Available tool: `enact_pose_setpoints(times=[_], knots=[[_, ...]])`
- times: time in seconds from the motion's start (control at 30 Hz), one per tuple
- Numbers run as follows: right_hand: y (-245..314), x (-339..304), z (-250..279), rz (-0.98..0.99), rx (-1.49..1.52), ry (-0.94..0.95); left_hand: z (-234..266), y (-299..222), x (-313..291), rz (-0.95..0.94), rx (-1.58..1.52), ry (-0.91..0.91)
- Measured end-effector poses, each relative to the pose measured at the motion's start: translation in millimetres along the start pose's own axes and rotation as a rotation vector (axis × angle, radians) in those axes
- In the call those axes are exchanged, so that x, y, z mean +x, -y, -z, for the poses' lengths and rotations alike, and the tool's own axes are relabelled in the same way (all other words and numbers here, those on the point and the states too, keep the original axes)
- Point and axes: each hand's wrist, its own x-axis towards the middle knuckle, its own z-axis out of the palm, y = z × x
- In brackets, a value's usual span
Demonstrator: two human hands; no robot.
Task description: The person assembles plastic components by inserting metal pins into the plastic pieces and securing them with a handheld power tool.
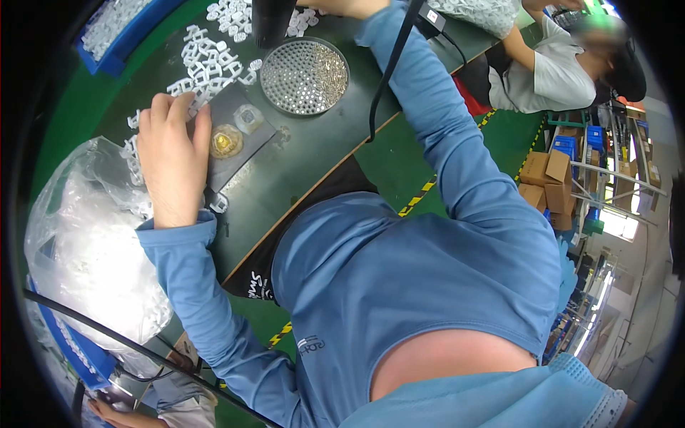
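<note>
Pale blue mask (492, 399) below; on the bench (300, 150), the left hand (171, 150) lies at the left end of the grey plate (222, 110), right hand (344, 6) cropped above; I can't tell either grip

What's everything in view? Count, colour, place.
table: 1, dark, left
plastic parts: many, white, table
perforated dish: 1, silver, table
metal bits: many, gold, in dish
flat plate: 1, grey, on table
pieces: 2, yellowish, clear, on plate
cylinder: 1, black, top edge
bags: 2, clear, left and top
large bins: 2, blue, left
boxes: several, brown, right
workers: 2, pale-clothed, upper right, lower left
left hand: 1, blue-sleeved, at plate
right hand: 1, blue-sleeved, top edge
</note>
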Motion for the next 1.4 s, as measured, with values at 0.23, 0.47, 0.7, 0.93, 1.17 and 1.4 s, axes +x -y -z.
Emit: enact_pose_setpoints(times=[0.23, 0.47, 0.7, 0.93, 1.17, 1.4], knots=[[80.1, -66.2, 20.7, -0.470, 0.027, 0.235, 3.3, -0.7, 2.3, -0.025, 0.012, -0.029], [83.9, -47.1, -49.4, 0.100, -0.021, 0.396, 1.0, 3.1, 0.5, 0.013, -0.017, 0.010], [81.4, -25.3, -68.4, 0.296, -0.248, 0.454, -1.7, 5.1, 2.1, 0.026, -0.035, 0.016], [96.7, -40.3, -67.3, 0.054, -0.085, 0.216, -0.4, 2.8, 1.6, -0.016, 0.016, -0.031], [87.8, -45.3, -85.8, 0.009, -0.160, 0.219, -1.0, 4.1, 2.2, -0.020, -0.001, -0.026], [74.1, -45.6, -96.7, 0.310, -0.226, 0.178, -3.2, 7.0, -1.4, -0.026, -0.012, -0.041]])
